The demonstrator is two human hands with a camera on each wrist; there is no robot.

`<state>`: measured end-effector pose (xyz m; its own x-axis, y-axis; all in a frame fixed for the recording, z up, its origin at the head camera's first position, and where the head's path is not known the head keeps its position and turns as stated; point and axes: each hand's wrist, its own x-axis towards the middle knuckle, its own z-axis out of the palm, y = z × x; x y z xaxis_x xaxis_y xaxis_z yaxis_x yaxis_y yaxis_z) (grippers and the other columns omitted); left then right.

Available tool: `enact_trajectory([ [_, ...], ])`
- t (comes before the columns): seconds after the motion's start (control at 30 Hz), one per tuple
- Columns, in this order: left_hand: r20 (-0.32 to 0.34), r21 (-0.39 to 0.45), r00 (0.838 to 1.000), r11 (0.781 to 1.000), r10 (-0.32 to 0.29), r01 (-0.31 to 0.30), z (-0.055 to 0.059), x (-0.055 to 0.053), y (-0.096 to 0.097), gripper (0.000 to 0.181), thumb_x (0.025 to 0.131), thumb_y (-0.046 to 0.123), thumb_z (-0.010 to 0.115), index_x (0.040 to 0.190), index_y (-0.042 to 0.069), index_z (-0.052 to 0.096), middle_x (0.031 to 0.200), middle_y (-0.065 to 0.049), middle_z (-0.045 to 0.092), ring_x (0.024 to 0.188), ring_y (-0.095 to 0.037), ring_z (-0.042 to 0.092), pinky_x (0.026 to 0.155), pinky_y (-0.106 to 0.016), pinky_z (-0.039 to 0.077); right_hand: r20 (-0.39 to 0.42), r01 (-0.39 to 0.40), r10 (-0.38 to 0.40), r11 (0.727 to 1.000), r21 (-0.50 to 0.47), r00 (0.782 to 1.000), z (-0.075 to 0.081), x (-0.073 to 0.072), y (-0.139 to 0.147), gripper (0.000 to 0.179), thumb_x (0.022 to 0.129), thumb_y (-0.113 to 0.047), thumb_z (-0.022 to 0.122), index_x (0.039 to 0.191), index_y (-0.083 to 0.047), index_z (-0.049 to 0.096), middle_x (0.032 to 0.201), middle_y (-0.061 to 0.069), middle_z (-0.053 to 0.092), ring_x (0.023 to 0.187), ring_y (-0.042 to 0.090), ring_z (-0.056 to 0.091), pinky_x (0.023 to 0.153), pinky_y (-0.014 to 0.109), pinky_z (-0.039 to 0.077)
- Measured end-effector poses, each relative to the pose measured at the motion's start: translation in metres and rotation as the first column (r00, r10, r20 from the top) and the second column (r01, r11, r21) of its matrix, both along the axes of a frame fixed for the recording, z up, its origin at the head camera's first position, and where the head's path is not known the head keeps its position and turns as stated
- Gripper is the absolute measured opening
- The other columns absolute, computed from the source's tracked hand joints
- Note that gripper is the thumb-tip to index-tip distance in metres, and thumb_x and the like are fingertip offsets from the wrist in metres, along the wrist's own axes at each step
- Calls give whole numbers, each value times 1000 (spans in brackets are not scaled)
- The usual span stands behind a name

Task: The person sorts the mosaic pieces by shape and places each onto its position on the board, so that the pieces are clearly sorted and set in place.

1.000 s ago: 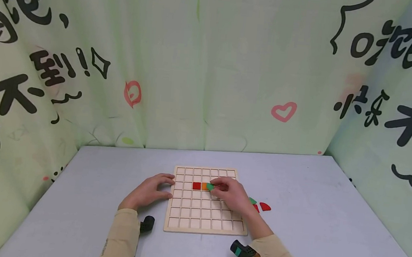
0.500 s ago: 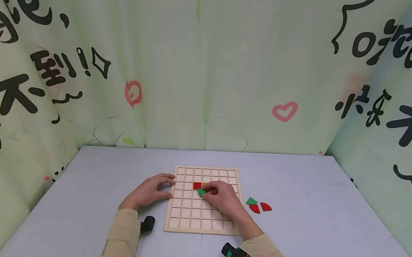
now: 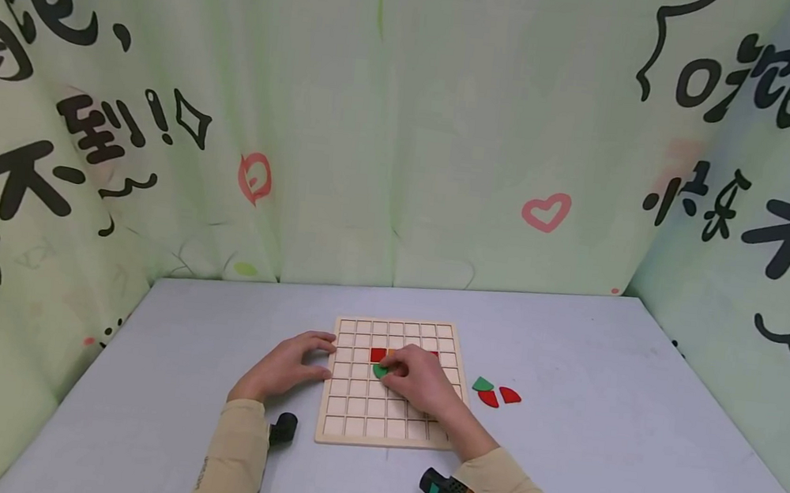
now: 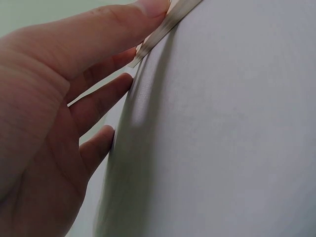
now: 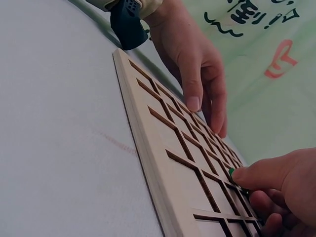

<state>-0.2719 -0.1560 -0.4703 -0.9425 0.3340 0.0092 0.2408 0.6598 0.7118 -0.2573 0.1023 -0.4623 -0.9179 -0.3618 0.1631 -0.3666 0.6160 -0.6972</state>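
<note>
A wooden grid board (image 3: pixel 349 429) lies on the table. My left hand (image 3: pixel 286 367) rests against its left edge, fingers relaxed, thumb and fingertips touching the rim. Between thumb and fingers, my right hand (image 3: pixel 418 380) pinches a small green piece with a rounded edge (image 3: pixel 379 371), partly hidden by the fingers. It sits over a cell just below a red square piece (image 3: pixel 377 354) set in the board. Part of an orange piece (image 3: pixel 392 351) shows beside the red one, and a bit of red (image 3: pixel 434 353) peeks out behind the right hand. The right wrist view shows the green piece (image 5: pixel 231 172) at the thumb tip.
Right of the board lie a green quarter-round piece (image 3: pixel 483 384) and two red ones (image 3: pixel 488 399), (image 3: pixel 511 395) on the white table (image 3: pixel 598 441). Black wrist cameras (image 3: pixel 283 429) hang by both sleeves. A printed curtain (image 3: pixel 405 136) encloses the table.
My right hand has carried the green piece left and nearer, from beside the orange piece to the row below the red square. My left hand has stayed at the board's edge.
</note>
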Motion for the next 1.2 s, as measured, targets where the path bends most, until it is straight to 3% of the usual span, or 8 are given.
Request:
enact_trajectory([
  [0.3,-17,-6,1000,1000,-12,12,2,-1,0,39,84,18,78,121,10,67,141,-2,53,137,-27,41,114,-46,34,-64,-25,27,999,43,998,2,0,-2,14,84,-7,75,98,-7,76,88,0,61,74,12,50,64,23,45],
  [0.77,-53,-17,998,999,-30,29,-2,-2,-1,40,83,18,78,120,8,67,140,-5,54,135,-30,43,112,-49,36,-103,2,4,999,54,995,-1,-1,-8,10,85,-11,74,95,-9,76,89,0,63,71,10,50,61,21,45],
  [1.2,-20,-6,1000,1000,-10,10,1,1,0,39,83,17,79,120,9,68,140,-2,53,136,-28,42,113,-47,35,-98,11,-7,999,42,995,-3,-1,-7,10,85,-10,74,95,-9,75,92,1,64,75,11,53,64,21,47],
])
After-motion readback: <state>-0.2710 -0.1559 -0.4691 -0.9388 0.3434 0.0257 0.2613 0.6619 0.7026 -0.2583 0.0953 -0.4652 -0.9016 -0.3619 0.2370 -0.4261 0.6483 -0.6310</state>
